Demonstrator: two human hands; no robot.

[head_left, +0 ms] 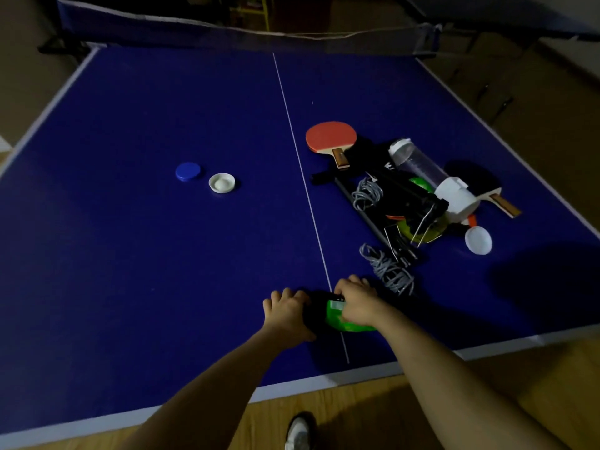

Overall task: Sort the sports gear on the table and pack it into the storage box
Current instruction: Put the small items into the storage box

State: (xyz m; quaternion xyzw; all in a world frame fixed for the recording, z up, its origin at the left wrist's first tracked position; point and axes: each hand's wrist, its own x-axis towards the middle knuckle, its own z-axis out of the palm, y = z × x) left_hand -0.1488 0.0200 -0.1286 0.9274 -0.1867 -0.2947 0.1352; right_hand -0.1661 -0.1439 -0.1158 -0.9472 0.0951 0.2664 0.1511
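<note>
— Both hands working at the near edge of the table [130, 131], yes?
— Yes. Left hand [287, 311] curling over a black thing [316, 315], fingers bent round its left side. Right hand [358, 303] gripping the green thing [337, 318] from above, fingertips pinching at its far black edge.
— Touching each other, those two things?
— Lying right together, straddling the white centre line [302, 170]; cannot tell whether one piece or two.
— Just beyond the right hand?
— Sitting close by, a grey cord bundle [388, 269]. Farther out, a tangled heap: second grey cord bundle [367, 193], black rods and clamp [418, 199], clear tube with white ends [431, 173] lying tilted across it, green disc [420, 185] peeking from under.
— Paddles?
— Red paddle [331, 138] lying flat at the heap's far left, handle pointing near. Dark paddle [477, 181] resting behind the tube, wooden handle sticking out right. White cap [478, 241] sitting just near of it.
— Left half of the table?
— Blue lid [187, 171] and white lid [222, 182] sitting side by side, well apart from the hands. Net [246, 34] stretching across the far end.
— Storage box?
— Not showing anywhere.
</note>
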